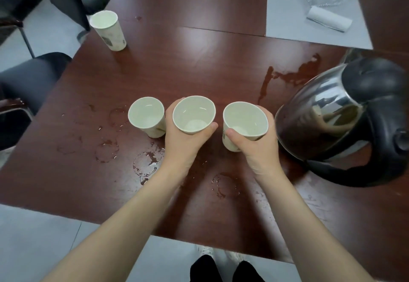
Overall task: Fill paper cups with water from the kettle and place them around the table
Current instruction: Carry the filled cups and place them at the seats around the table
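Three white paper cups stand in a row near the middle of the dark red table (199, 60). My left hand (183, 140) grips the middle cup (194, 113) from below and behind. My right hand (254, 146) grips the right cup (244, 120), squeezing its rim slightly oval. The left cup (146, 114) stands free, touching my left hand's side. All three hold water. A fourth cup (108, 29) with water stands at the far left table corner. The steel kettle (345, 113) with a black lid and handle stands just right of my right hand.
Water puddles and ring marks lie on the table around the cups, with a larger spill (294, 73) behind the kettle. Black chairs (31, 78) stand left of the table. A stack of paper cups (328, 21) and clear plastic wrap lie on the floor at far right.
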`<move>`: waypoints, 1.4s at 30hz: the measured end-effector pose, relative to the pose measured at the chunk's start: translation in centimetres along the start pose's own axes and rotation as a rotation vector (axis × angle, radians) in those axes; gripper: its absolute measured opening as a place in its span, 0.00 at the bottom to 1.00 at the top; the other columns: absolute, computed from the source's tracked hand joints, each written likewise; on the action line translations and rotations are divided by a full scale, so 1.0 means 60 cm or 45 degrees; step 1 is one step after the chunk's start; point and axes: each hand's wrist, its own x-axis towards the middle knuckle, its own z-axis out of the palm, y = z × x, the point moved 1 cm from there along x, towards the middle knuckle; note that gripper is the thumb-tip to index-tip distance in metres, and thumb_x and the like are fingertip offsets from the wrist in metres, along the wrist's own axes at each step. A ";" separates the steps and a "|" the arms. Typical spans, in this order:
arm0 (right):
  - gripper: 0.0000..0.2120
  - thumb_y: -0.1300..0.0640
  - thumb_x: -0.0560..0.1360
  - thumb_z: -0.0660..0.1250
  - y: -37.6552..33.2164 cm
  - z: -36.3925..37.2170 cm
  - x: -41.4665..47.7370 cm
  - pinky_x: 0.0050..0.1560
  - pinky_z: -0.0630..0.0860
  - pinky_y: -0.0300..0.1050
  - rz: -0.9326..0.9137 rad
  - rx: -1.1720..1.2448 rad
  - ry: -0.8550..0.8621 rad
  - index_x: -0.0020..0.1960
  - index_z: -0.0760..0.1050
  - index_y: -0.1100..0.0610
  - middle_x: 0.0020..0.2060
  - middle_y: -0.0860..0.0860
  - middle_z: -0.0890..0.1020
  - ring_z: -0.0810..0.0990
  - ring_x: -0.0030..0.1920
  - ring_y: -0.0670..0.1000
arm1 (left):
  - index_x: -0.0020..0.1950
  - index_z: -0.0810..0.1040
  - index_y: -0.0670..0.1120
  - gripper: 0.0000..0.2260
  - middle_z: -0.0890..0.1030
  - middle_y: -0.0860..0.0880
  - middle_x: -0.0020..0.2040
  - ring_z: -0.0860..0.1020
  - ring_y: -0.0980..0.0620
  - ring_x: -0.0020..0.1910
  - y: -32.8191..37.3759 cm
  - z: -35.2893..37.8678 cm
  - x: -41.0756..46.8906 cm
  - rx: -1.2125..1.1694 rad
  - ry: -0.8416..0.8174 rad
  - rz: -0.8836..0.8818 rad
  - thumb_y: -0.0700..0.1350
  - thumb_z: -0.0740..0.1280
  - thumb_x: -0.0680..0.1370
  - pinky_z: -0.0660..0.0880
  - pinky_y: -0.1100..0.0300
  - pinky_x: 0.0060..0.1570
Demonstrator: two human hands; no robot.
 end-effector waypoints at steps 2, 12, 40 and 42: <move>0.30 0.66 0.59 0.78 -0.017 -0.005 -0.011 0.39 0.73 0.25 0.016 0.051 0.014 0.55 0.68 0.51 0.49 0.45 0.76 0.77 0.44 0.30 | 0.60 0.66 0.53 0.33 0.73 0.54 0.58 0.74 0.60 0.57 0.016 -0.007 -0.005 -0.003 -0.025 0.015 0.52 0.75 0.59 0.70 0.61 0.61; 0.29 0.68 0.59 0.77 -0.093 -0.057 -0.097 0.41 0.73 0.27 -0.045 0.107 -0.005 0.52 0.69 0.49 0.48 0.45 0.77 0.77 0.44 0.31 | 0.57 0.66 0.52 0.27 0.73 0.54 0.52 0.76 0.70 0.44 0.100 -0.008 -0.090 -0.101 -0.212 0.071 0.38 0.72 0.62 0.72 0.75 0.35; 0.33 0.46 0.49 0.76 -0.187 -0.642 -0.641 0.43 0.75 0.36 0.049 0.113 0.893 0.53 0.72 0.47 0.46 0.43 0.82 0.81 0.45 0.39 | 0.58 0.68 0.55 0.33 0.76 0.57 0.56 0.76 0.64 0.53 0.198 0.375 -0.652 -0.130 -1.155 0.139 0.55 0.75 0.56 0.73 0.67 0.53; 0.33 0.47 0.49 0.76 -0.198 -0.695 -0.682 0.42 0.75 0.34 0.026 0.087 1.040 0.53 0.72 0.47 0.45 0.43 0.82 0.81 0.44 0.37 | 0.58 0.69 0.55 0.33 0.76 0.55 0.56 0.76 0.62 0.54 0.207 0.431 -0.692 -0.125 -1.267 0.150 0.55 0.75 0.56 0.73 0.63 0.54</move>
